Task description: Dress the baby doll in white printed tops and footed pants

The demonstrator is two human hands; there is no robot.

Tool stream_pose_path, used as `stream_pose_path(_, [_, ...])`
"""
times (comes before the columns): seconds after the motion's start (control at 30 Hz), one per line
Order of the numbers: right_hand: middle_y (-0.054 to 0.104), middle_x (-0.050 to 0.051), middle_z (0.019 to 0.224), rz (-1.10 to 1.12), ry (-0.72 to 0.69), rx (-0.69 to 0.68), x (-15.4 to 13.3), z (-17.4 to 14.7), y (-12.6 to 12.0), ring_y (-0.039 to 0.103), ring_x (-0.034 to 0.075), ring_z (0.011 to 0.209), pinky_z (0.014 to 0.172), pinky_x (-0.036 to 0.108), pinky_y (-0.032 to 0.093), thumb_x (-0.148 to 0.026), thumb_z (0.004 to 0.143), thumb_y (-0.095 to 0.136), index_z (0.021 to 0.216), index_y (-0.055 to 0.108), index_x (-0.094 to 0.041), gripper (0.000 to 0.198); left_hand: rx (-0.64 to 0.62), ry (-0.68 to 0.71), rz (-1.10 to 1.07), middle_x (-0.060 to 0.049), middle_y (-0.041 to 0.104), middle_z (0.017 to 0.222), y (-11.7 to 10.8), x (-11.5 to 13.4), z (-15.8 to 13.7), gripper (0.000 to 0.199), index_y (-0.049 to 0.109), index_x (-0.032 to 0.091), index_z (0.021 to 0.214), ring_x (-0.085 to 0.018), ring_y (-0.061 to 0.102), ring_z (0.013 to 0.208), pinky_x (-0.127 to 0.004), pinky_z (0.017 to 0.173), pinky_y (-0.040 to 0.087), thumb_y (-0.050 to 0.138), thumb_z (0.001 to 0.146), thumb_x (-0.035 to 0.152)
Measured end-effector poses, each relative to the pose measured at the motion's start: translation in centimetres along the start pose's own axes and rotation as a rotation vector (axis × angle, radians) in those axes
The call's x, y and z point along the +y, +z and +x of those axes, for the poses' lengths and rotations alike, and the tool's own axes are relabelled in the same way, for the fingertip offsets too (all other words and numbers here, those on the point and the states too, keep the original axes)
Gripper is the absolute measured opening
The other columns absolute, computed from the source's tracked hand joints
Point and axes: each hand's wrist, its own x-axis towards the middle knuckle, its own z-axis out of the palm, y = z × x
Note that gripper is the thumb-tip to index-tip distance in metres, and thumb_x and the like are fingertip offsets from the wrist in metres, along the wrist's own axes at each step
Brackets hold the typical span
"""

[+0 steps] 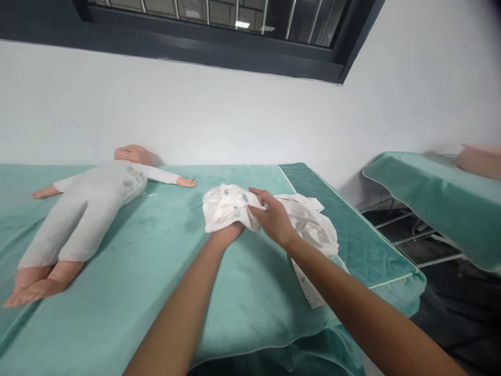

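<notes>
A white baby garment with small green prints (223, 206) is bunched over my left hand (229, 235). Only the wrist and heel of that hand show below the cloth; its fingers are hidden. My right hand (270, 214) pinches the near edge of the cloth between thumb and fingers. To the right, a crumpled white cloth (317, 227) lies on the bed (250, 318), with a printed strip hanging toward the front; whether it is one piece with the garment I cannot tell.
A baby doll (97, 190) in a white suit lies on its back at the left, arms spread. Behind the bed is a white wall (219, 115) below a dark-framed barred window (207, 39). Another green-covered bed (438, 198) stands at the right, across a gap.
</notes>
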Motion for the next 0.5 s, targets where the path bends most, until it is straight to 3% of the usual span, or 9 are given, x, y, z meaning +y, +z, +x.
stream_pose_path(0.07, [0.07, 0.002, 0.096, 0.032, 0.06, 0.163, -0.2, -0.3, -2.6, 0.064, 0.02, 0.089, 0.083, 0.035, 0.048, -0.029, 0.077, 0.059, 0.071, 0.038, -0.024, 0.023, -0.011, -0.026, -0.058, -0.009, 0.07, 0.113, -0.2, -0.1, -0.4, 0.04, 0.063, 0.023, 0.122, -0.027, 0.06, 0.112, -0.04, 0.1, 0.044, 0.053, 0.088, 0.041])
stream_pose_path(0.17, [0.052, -0.006, 0.061, 0.134, 0.168, 0.397, -0.8, -0.5, -7.4, 0.052, 0.014, 0.054, 0.054, 0.027, 0.044, -0.032, 0.076, 0.063, 0.074, 0.041, -0.025, 0.023, -0.067, -0.1, -0.106, -0.007, 0.073, 0.1, -0.2, 0.5, -0.7, 0.038, 0.068, 0.023, 0.11, -0.024, 0.065, 0.09, -0.036, 0.081, 0.049, 0.052, 0.088, 0.05])
stream_pose_path(0.33, [0.05, -0.005, 0.068, 0.333, 0.098, 0.734, -1.6, -1.2, -13.6, 0.051, 0.012, 0.058, 0.055, 0.025, 0.044, -0.019, 0.064, 0.069, 0.073, 0.044, -0.025, 0.027, -0.138, -0.069, -0.055, -0.01, 0.069, 0.106, 2.8, 4.6, -0.2, 0.047, 0.071, 0.021, 0.089, -0.03, 0.063, 0.101, -0.043, 0.089, 0.045, 0.048, 0.086, 0.062])
stream_pose_path(0.43, [0.052, -0.005, 0.07, 0.371, 0.12, 0.783, -1.7, -2.7, -15.8, 0.053, 0.012, 0.06, 0.055, 0.025, 0.044, -0.016, 0.063, 0.069, 0.076, 0.045, -0.025, 0.029, -0.077, -0.104, -0.14, -0.014, 0.066, 0.108, 5.6, 7.4, -0.1, 0.027, 0.067, 0.017, 0.086, -0.033, 0.059, 0.111, -0.047, 0.097, 0.04, 0.065, 0.078, 0.044])
stream_pose_path(0.5, [0.055, -0.005, 0.073, 0.322, 0.118, 0.792, -1.5, -4.0, -17.2, 0.054, 0.013, 0.062, 0.054, 0.025, 0.044, -0.017, 0.063, 0.07, 0.083, 0.047, -0.026, 0.032, -0.052, -0.132, -0.248, -0.012, 0.067, 0.101, 6.5, 8.3, -0.1, 0.016, 0.065, 0.018, 0.085, -0.03, 0.062, 0.105, -0.044, 0.094, 0.044, 0.065, 0.077, 0.031])
